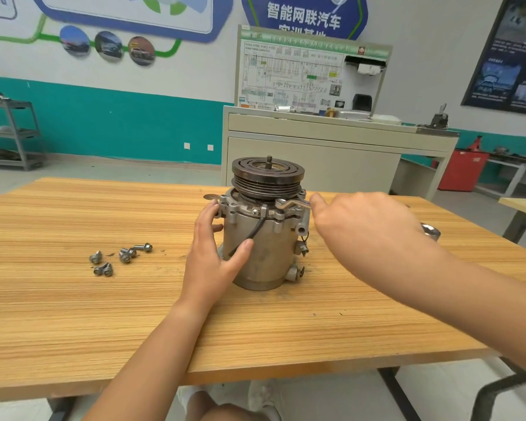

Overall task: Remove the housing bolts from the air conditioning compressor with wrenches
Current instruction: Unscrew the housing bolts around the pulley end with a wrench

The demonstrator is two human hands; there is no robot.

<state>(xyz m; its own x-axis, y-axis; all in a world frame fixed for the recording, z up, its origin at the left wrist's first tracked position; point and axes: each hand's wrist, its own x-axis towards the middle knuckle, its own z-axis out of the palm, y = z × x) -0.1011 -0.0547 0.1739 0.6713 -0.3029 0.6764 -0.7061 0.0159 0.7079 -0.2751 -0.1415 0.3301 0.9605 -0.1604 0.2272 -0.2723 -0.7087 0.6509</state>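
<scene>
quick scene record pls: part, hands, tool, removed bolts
compressor: upright on wooden table, pulley on top
left hand: steadies the compressor's side, fingers fairly straight
right hand: holds the wrench handle
wrench: ring end seated on the flange, front right
loose bolts: several, on the table left of the compressor
unclear: shiny metal end past the right wrist; same wrench or not, cannot tell

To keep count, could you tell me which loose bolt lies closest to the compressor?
The rightmost bolt, at the group's far end; the other bolts lie farther left.
</scene>
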